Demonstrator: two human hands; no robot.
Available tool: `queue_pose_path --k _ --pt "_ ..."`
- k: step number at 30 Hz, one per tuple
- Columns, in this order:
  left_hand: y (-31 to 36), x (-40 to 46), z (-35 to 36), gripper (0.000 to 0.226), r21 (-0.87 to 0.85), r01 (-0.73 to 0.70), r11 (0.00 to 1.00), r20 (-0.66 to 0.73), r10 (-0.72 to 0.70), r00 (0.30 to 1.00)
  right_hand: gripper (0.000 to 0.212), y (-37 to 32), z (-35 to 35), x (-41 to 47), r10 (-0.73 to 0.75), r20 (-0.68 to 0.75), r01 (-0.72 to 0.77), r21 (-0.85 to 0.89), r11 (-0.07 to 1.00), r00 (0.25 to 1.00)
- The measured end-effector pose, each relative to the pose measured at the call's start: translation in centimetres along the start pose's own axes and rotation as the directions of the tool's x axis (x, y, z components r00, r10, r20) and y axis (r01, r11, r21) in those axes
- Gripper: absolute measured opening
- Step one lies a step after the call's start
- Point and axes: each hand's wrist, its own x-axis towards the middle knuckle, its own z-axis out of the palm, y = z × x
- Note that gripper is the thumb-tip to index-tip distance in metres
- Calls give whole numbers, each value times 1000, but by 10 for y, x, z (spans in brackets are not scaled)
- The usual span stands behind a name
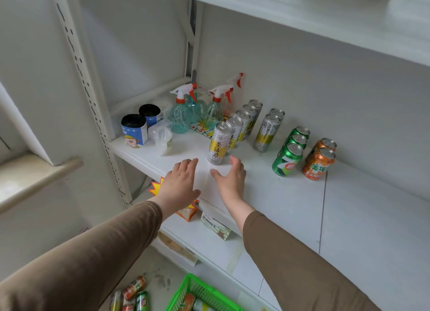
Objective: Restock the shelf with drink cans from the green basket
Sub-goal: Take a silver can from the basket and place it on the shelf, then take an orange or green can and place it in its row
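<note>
Two bare hands hover just above the white metal shelf (267,194), both spread wide and holding nothing: the left hand (180,182) and the right hand (230,178) sit close together, palms down. Just beyond the right hand's fingertips stands the nearest tall silver-and-yellow drink can (218,143), front of a row of five running back from it. Further out to that hand's right stand two more of the same can (267,134), then three short green cans (288,157) and two short orange cans (318,163), all upright. So a fair share of stocking looks done. Well below both hands, on the floor, the green plastic basket (197,289) holds a few cans (its contents are cut off by the frame), and several loose cans (133,294) lie beside it. By my judgement, more remains to be shelved.
</note>
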Motion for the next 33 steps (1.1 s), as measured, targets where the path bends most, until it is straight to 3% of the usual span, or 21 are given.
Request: queue_pose_path --k 6,13,23,33 --pt "13 -45 9 87 16 -15 1000 -40 16 999 66 22 -30 -55 -269 76 279 -193 941 960" --pt "13 -113 38 85 65 -46 997 -67 51 996 59 50 -44 -132 -501 174 524 -422 740 848" --pt "-14 -242 139 92 35 33 999 77 -35 996 62 137 -11 -257 -382 383 529 -440 725 841" --pt "-43 -319 329 93 68 92 993 362 -111 926 58 329 48 -319 -126 553 441 -484 756 824"
